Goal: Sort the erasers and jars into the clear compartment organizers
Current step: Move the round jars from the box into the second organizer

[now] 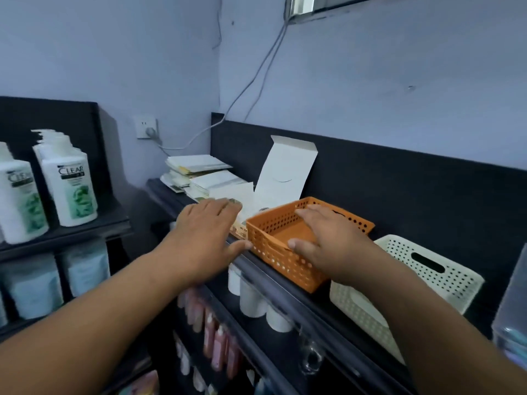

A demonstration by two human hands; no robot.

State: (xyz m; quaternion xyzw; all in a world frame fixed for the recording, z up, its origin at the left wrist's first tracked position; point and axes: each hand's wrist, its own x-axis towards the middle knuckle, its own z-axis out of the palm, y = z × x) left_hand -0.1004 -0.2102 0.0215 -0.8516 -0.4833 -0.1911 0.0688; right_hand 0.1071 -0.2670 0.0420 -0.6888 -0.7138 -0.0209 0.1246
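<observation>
An orange perforated basket point(273, 252) stands on top of the black shelf unit point(285, 292). My right hand point(328, 243) reaches over its near right rim with fingers straight, the thumb at the front edge. My left hand point(205, 232) hovers flat just left of the basket, thumb near its corner, above an open white cardboard box point(285, 172) whose lid stands up. Neither hand holds anything. A clear plastic container point(510, 317) shows at the far right edge. No erasers or jars can be made out.
A cream perforated basket point(399, 283) sits right of the orange one. Stacked papers point(199, 172) lie at the shelf's far end. White bottles point(68, 181) stand on the left shelf. White tubes point(253, 297) and pink bottles point(216, 343) fill the lower shelves.
</observation>
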